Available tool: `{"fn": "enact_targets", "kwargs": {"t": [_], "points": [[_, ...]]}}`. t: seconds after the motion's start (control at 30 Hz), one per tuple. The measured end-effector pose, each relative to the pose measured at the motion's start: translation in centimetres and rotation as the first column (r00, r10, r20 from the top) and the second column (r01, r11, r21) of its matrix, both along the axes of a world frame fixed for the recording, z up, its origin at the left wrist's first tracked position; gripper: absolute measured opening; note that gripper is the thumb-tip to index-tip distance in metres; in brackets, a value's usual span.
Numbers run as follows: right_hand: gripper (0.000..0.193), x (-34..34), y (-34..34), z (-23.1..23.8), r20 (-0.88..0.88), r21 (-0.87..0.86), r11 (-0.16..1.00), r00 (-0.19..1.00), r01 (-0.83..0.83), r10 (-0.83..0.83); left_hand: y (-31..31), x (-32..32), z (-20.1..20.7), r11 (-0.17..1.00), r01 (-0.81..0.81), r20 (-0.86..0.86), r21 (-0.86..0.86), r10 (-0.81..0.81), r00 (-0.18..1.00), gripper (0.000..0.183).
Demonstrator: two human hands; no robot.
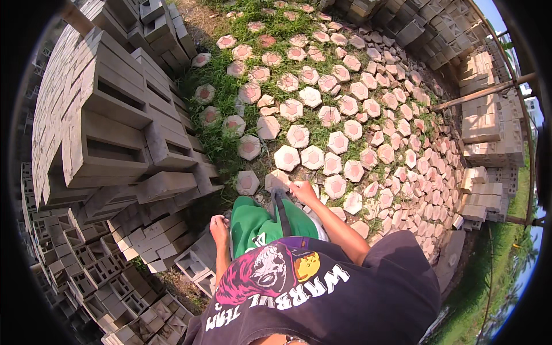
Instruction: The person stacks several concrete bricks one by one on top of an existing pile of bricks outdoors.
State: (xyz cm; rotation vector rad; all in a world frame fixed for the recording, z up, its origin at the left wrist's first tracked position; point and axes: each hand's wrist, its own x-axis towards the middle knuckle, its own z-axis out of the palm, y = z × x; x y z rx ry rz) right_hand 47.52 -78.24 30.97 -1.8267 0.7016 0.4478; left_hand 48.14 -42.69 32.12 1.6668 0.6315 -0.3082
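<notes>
My left hand (219,227) hangs beside the left leg of my green shorts (250,221), its fingers loosely curled with nothing visible in them. In front of my right thigh is my right hand (301,192), its fingers bent inward; whatever they hold, if anything, is hidden. A dark strap (283,215) runs down over the shorts just left of that hand. Under its upper end lies a hexagonal paving block (277,179), partly in shadow. Another hexagonal block (247,183) sits to its left on the grass.
Hexagonal pavers with reddish centres (298,136) spread ahead over grass, with broken pieces (425,178) crowded to the right. A tall stack of hollow concrete blocks (115,126) rises close on my left. More block stacks (480,115) and a wooden pole (483,92) stand right.
</notes>
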Motion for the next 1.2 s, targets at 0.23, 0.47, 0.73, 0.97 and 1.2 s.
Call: {"fn": "enact_targets", "kwargs": {"t": [0.23, 0.47, 0.73, 0.97, 1.2], "points": [[0.019, 4.7, -2.8, 0.6, 0.042, 0.106, 0.975, 0.979, 0.196, -0.202, -4.9, 13.0, -1.2, 0.964, 0.257, 0.046, 0.067, -0.260, 0.964, 0.014], [0.034, 10.4, -7.5, -2.0, 0.021, -0.024, 0.793, 0.793, 0.609, -0.609, -9.8, 33.0, -4.6, 0.855, 0.504, 0.157, 0.121, -0.518, 0.841, 0.011], [0.029, 16.9, -9.2, -0.9, 0.129, 0.109, 0.553, 0.540, 0.826, -0.832, -18.0, 52.4, -5.5, 0.599, 0.732, 0.030, 0.324, -0.780, 0.625, 0.035], [0.019, 23.9, -17.0, -7.6, 0.240, 0.064, 0.418, 0.393, 0.906, -0.888, -32.8, 60.1, -9.3, 0.487, 0.815, -0.014, 0.313, -0.856, 0.517, 0.032], [0.039, 33.6, -36.5, -5.6, 0.186, 0.032, 0.500, 0.486, 0.865, -0.854, -46.4, 64.5, -8.3, 0.709, 0.696, 0.016, 0.111, -0.702, 0.712, 0.020]]}}
